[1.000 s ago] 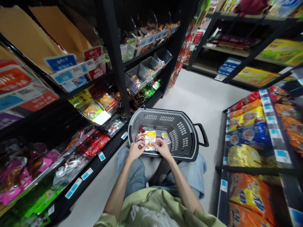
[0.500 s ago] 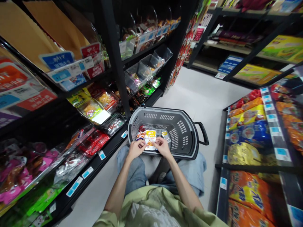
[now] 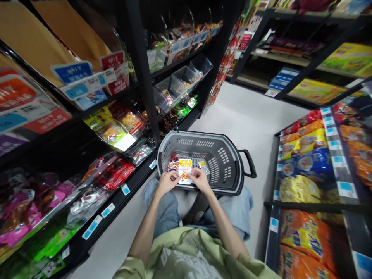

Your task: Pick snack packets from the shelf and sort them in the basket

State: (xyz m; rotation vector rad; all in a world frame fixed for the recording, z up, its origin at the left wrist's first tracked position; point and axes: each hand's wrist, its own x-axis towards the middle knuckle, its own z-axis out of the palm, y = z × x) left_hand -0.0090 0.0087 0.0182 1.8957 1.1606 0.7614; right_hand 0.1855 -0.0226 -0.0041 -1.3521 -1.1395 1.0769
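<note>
I am crouched in a shop aisle with a grey plastic basket (image 3: 226,162) on the floor in front of my knees. Both hands hold a small white, yellow and orange snack packet (image 3: 185,168) over the basket's near rim. My left hand (image 3: 166,181) pinches its left edge and my right hand (image 3: 199,179) pinches its right edge. Inside the basket lie a few other small packets, one red and white (image 3: 173,162) and one yellow and clear (image 3: 204,167).
Black shelves on my left carry bagged snacks (image 3: 116,131), clear bins (image 3: 177,85) and price tags. On my right a low rack holds large crisp bags (image 3: 308,155). The basket's black handle (image 3: 249,163) sticks out to the right. Pale floor runs ahead.
The packet has turned slightly more upright and narrower between my fingers. My hands stay in almost the same place over the basket rim.
</note>
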